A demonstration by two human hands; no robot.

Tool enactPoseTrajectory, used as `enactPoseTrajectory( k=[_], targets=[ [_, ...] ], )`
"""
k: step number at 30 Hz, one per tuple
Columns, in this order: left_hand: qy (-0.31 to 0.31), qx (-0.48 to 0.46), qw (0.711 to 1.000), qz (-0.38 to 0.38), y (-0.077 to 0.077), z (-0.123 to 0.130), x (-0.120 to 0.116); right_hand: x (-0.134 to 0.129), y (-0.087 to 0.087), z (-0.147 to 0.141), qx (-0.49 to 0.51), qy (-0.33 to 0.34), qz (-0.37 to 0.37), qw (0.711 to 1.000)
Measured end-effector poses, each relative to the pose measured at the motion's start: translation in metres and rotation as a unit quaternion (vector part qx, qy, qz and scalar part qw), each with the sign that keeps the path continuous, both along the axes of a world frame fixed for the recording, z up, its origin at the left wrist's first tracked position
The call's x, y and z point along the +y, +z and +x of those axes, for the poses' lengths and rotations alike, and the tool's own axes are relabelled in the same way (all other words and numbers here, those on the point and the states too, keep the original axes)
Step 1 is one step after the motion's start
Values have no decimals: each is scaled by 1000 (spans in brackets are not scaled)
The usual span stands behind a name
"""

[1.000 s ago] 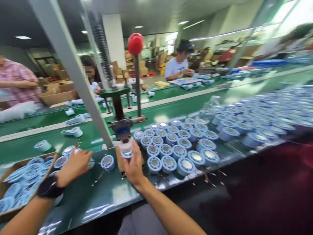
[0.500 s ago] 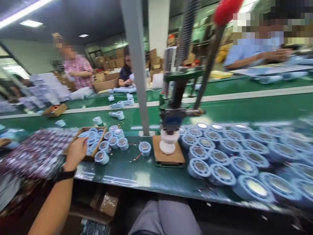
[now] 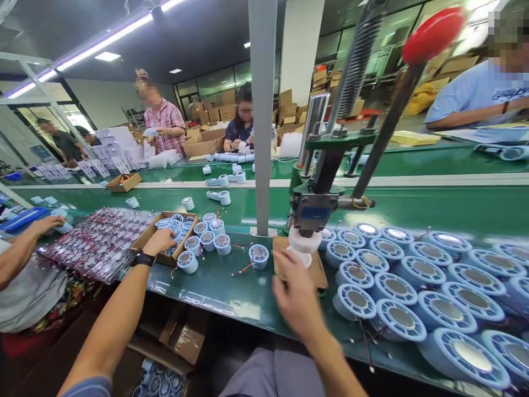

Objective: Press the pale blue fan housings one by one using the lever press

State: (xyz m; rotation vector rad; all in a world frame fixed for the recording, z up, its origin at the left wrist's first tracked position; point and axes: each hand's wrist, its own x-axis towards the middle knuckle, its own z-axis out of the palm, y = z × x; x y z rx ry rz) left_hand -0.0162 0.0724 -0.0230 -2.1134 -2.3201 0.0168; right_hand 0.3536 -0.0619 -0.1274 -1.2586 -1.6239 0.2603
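My left hand (image 3: pixel 160 241), with a black band on the wrist, reaches into a cardboard box (image 3: pixel 142 238) of light-blue rings (image 3: pixel 179 225); its fingertips are among the rings and too small to read. My right hand (image 3: pixel 295 286) is blurred in front of the press (image 3: pixel 316 212), its fingers apart beside the white round base (image 3: pixel 300 257) on a brown board (image 3: pixel 322 275). A white pad hangs from the press just above that base. One blue round part (image 3: pixel 258 257) with wires stands left of the board.
Many blue round parts (image 3: pixel 394 286) fill the table on the right. A smaller group (image 3: pixel 207 241) stands beside the box. Bagged parts (image 3: pixel 99 240) lie farther left, near another person's hand. A grey post (image 3: pixel 264 121) and a red-knobbed lever (image 3: pixel 432 36) rise above the table.
My right hand has come into view at the press base. My left hand stays at the box of rings, now lower over them. The camera view has shifted left.
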Motion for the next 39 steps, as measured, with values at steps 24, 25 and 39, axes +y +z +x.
enactPoseTrajectory(
  k=[24,25,39],
  targets=[
    [-201,-235,950,37,-102,160,-145,-37,-39,1,58,90,-51,993],
    [-184,-234,954,42,-103,162,-145,-38,-39,1,62,92,-61,992],
    [-128,-371,918,50,-101,176,-144,-39,-45,-2,75,66,-74,992]
  ],
)
